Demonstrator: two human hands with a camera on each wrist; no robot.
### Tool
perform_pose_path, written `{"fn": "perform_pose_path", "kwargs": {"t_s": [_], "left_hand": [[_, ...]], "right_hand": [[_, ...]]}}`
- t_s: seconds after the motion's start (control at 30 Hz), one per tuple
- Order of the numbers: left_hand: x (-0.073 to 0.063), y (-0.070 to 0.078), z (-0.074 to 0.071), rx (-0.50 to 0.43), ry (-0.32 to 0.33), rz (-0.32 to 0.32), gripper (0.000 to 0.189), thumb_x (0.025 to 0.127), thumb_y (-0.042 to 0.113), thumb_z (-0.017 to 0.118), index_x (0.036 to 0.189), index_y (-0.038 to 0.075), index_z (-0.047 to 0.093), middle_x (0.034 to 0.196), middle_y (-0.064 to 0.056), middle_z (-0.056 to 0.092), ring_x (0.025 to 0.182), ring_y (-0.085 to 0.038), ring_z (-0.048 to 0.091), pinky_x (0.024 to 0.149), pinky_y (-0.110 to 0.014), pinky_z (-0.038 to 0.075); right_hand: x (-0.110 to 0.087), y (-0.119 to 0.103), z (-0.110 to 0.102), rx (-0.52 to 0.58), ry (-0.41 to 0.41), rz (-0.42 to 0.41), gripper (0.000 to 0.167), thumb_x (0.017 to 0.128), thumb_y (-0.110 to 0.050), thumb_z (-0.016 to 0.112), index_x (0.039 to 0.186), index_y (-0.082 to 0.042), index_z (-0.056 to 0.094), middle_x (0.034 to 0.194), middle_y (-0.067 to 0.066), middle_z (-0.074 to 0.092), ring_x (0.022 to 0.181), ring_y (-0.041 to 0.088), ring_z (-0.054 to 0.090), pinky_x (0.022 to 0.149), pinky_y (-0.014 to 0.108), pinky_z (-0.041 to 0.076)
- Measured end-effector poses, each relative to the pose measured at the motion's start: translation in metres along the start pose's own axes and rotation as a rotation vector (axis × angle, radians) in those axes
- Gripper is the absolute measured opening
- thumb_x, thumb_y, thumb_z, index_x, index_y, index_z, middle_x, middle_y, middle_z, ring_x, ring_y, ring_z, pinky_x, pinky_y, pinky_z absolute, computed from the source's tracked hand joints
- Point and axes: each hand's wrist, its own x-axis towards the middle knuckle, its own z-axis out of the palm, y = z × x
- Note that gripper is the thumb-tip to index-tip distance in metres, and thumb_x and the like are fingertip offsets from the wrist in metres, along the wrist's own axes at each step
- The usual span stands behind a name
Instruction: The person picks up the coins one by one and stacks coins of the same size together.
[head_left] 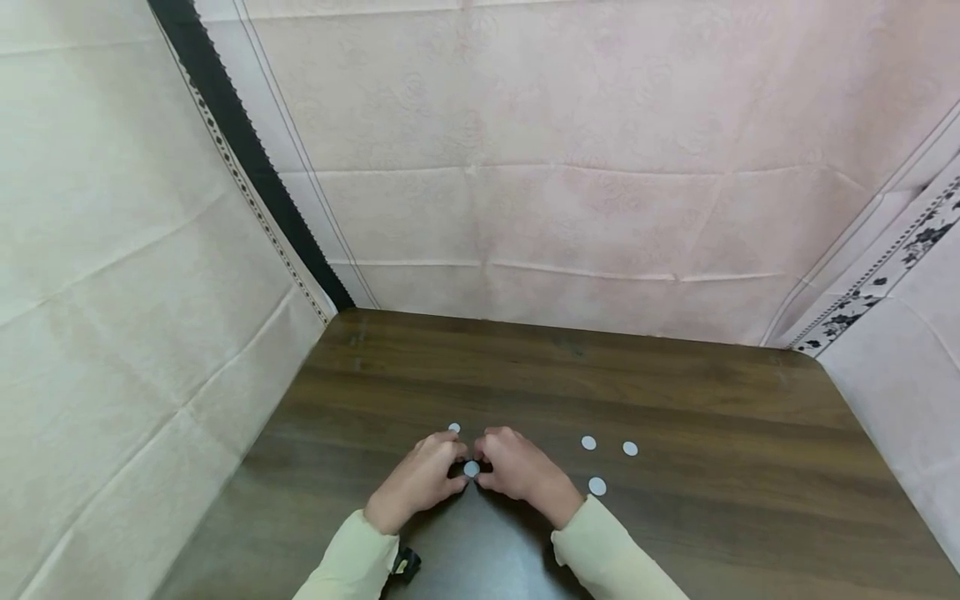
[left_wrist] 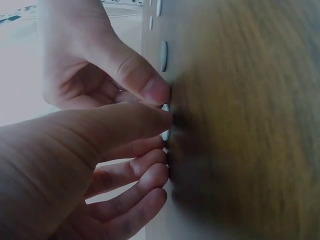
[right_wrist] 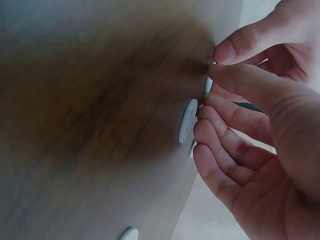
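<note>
A small white disc (head_left: pixel 471 469) lies flat on the brown table between both hands. From its left side my left hand (head_left: pixel 426 475) pinches it, thumb at the near edge and index finger at the far edge. My right hand (head_left: pixel 525 473) does the same from the right, its fingers curled and fingertips at the tabletop. In the left wrist view the disc (left_wrist: pixel 166 131) shows edge-on behind the thumb. The right wrist view has part of the disc (right_wrist: pixel 208 85) between thumb and index finger. Another white disc (head_left: pixel 454 427) lies just beyond the left fingertips.
Right of the right hand, three more white discs lie on the table: one farther back (head_left: pixel 588 442), one at the far right (head_left: pixel 630 448) and one by the sleeve (head_left: pixel 597 486). Pale cloth (head_left: pixel 570 167) hangs behind the wooden table (head_left: pixel 712 533) and along both sides.
</note>
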Motion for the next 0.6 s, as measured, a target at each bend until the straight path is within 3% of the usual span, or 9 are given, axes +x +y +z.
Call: {"fn": "perform_pose_path", "kwargs": {"t_s": [0.07,0.3,0.43,0.6], "left_hand": [[0.0005,-0.0005,0.0011,-0.020,0.012,-0.002,0.010,0.089,0.006,0.086,0.092,0.008,0.076,0.086,0.002,0.070,0.103,-0.026,0.071,0.085,-0.041,0.061],[0.0044,-0.0009,-0.0003,-0.086,0.035,-0.002,0.013,0.087,0.000,0.086,0.086,0.006,0.075,0.076,0.002,0.066,0.077,-0.013,0.064,0.094,-0.048,0.057],[0.0047,0.0003,-0.0014,-0.078,0.019,-0.008,0.015,0.087,0.001,0.086,0.083,0.008,0.073,0.073,0.003,0.062,0.072,-0.009,0.056,0.081,-0.040,0.057],[0.0019,0.0028,-0.0002,-0.095,-0.005,-0.029,0.021,0.087,0.002,0.086,0.079,0.012,0.069,0.076,0.001,0.056,0.069,-0.008,0.046,0.064,-0.028,0.047]], "right_hand": [[0.0012,0.0008,0.0010,0.019,0.001,0.002,0.008,0.091,-0.007,0.084,0.090,-0.006,0.076,0.085,0.002,0.065,0.075,0.008,0.057,0.066,0.023,0.051],[0.0044,0.0021,0.0012,0.062,-0.002,0.004,0.007,0.091,-0.004,0.082,0.087,-0.007,0.077,0.083,0.001,0.065,0.075,0.006,0.054,0.065,0.022,0.049],[0.0048,0.0006,0.0000,0.040,-0.004,-0.007,0.011,0.090,-0.003,0.083,0.083,-0.009,0.076,0.079,-0.001,0.062,0.072,0.006,0.050,0.064,0.022,0.046],[0.0030,-0.0008,0.0014,-0.005,-0.003,-0.041,0.020,0.089,-0.004,0.083,0.076,-0.013,0.072,0.071,-0.006,0.053,0.071,0.007,0.045,0.062,0.023,0.043]]}}
